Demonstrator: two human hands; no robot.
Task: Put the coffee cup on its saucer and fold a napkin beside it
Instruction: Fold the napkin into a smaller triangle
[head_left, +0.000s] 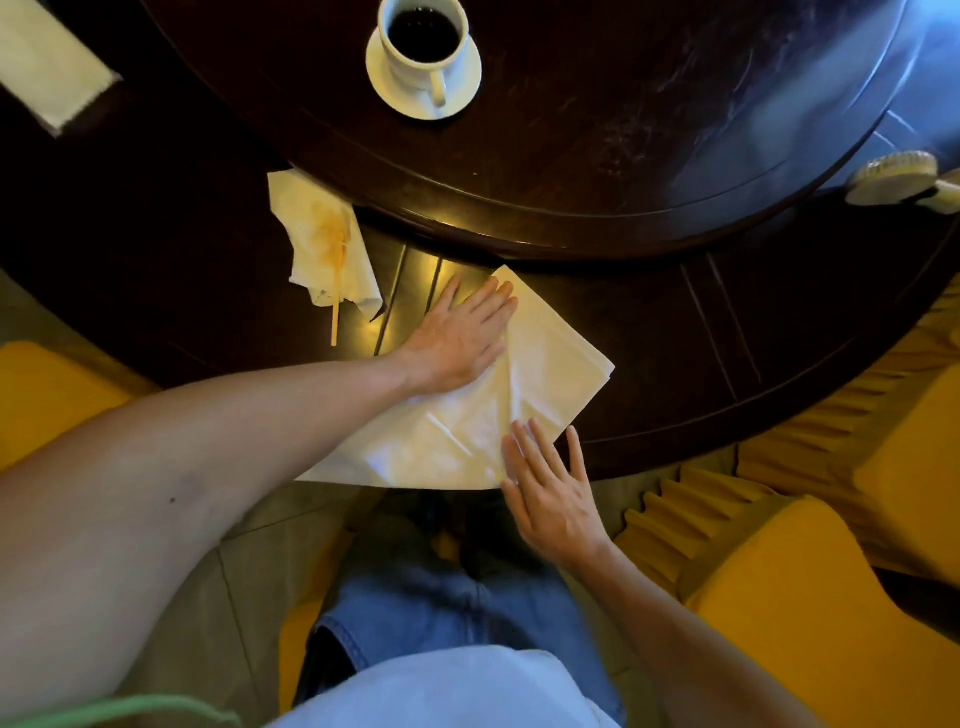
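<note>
A white coffee cup (422, 44) full of dark coffee stands on its white saucer (467, 83) at the top of the dark round turntable. A pale napkin (550, 364) lies partly folded at the near edge of the table, its lower part hanging over the rim. My left hand (460, 338) presses flat on the napkin's upper left part, fingers spread. My right hand (550, 488) lies flat with fingers apart, its fingertips on the napkin's lower right edge. Neither hand grips anything.
A crumpled stained napkin (324, 244) with a wooden stick (337, 296) lies left of my hands. A folded white cloth (47, 67) sits at the far left. A brush-like object (893, 179) rests at the right of the turntable (623, 156). Yellow chairs (810, 587) flank me.
</note>
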